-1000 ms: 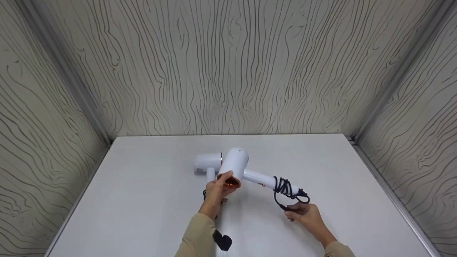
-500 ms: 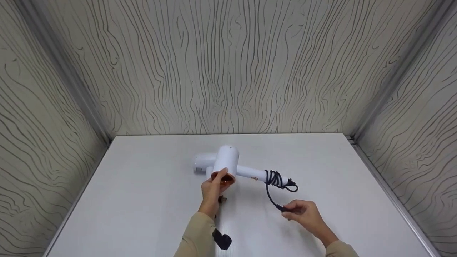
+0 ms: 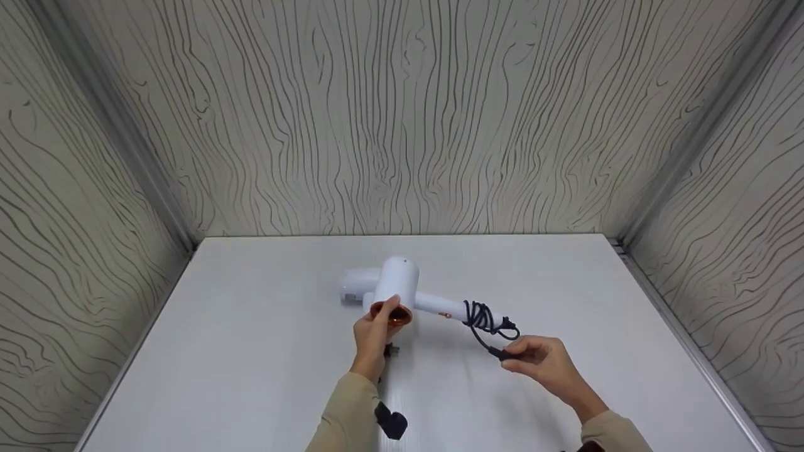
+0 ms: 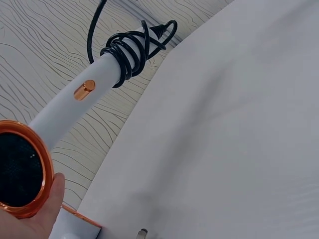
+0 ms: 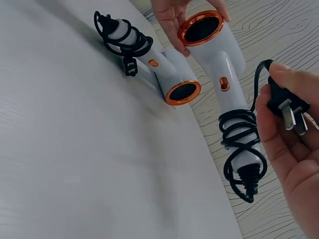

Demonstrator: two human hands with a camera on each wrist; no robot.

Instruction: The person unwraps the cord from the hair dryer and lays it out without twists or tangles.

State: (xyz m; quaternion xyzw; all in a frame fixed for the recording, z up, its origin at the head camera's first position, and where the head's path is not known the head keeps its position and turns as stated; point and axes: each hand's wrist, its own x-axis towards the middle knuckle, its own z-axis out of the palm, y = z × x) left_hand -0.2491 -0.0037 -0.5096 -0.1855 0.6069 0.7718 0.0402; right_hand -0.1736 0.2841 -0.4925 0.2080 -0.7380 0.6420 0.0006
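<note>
My left hand [image 3: 370, 336] grips a white hair dryer [image 3: 401, 279] by the copper-rimmed end of its barrel, holding it above the table. Its handle points right, and a black cord [image 4: 130, 55] is wound round it in several loops. In the right wrist view my right hand [image 5: 304, 164] pinches the cord's black two-pin plug [image 5: 288, 103] between thumb and fingers, its metal prongs bare. A short length of cord runs from the plug back to the coil. A second white hair dryer [image 5: 172, 74] lies on the table behind, partly hidden in the head view by the held one.
The white table [image 3: 251, 376] runs back to a wood-grain patterned wall [image 3: 402, 125], with similar panels on both sides. The second dryer's cord is also wound round its handle, and its plug [image 5: 130, 66] rests beside it. A black device [image 3: 391, 422] sits at my left sleeve.
The held hair dryer has shifted left with my left hand, covering more of the second one. My right hand first drew the plug away from the coil, then rose with it.
</note>
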